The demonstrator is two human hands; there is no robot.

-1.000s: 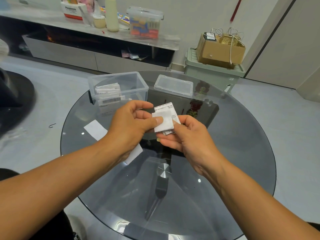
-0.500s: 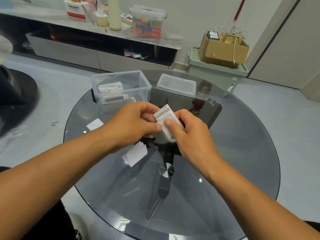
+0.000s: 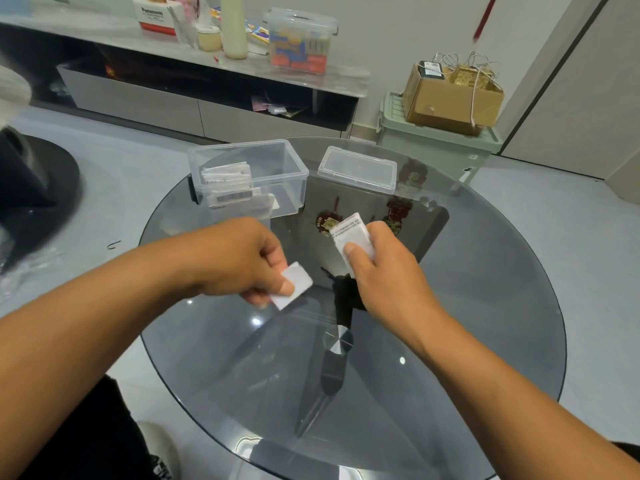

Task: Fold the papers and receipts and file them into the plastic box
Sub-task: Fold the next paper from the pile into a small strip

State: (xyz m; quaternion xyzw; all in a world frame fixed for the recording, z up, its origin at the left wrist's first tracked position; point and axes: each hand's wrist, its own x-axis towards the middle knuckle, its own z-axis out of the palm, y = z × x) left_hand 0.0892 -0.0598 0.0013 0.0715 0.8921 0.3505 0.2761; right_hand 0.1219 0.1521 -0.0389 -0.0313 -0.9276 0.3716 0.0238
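Now that your hands have parted, your right hand (image 3: 377, 268) pinches the folded receipt (image 3: 353, 233) at frame centre, and your left hand (image 3: 242, 258) pinches a blank slip (image 3: 294, 284); the plastic box (image 3: 247, 178), upper centre-left, awaits both.

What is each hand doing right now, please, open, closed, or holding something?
Left hand: closed, pinching a small blank folded paper above the glass table.
Right hand: closed, gripping a folded printed receipt.
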